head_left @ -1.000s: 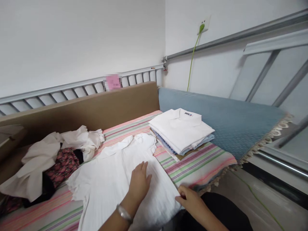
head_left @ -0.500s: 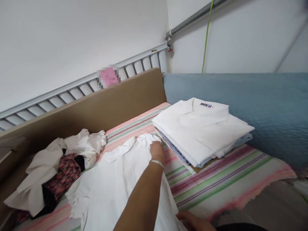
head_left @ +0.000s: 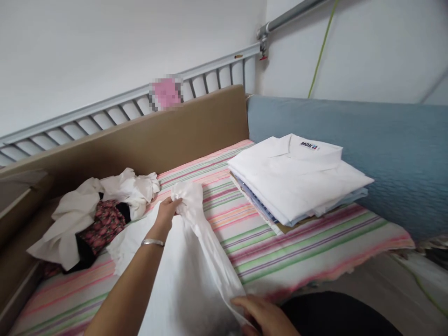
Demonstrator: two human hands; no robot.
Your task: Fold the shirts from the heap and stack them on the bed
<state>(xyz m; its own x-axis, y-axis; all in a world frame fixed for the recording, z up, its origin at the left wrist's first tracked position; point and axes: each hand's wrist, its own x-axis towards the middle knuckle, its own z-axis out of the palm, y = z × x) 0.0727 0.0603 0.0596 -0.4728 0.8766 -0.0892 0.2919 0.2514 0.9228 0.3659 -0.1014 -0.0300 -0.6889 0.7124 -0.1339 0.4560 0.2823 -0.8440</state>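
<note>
Right grip (head_left: 264, 315), nearest: pinching the side edge of the white top (head_left: 185, 270). Top lies on the striped sheet (head_left: 224, 219), below and between both grips. Slack fingers here could let the edge slip and ruck.

Left grip (head_left: 168, 212), farther out: pinching the gathered shoulder end. Bunched hold may set creases; uneven pull between grips could twist the strip joining them.

Left of left grip: heap (head_left: 108, 224), close by the other sleeve; might snag it. Right of left grip, well apart: folded stack (head_left: 297, 177); a wide rightward sweep might knock it askew.

Beyond left grip, board (head_left: 196, 119); behind stack, bolster (head_left: 367, 130). Both bound the reach.
</note>
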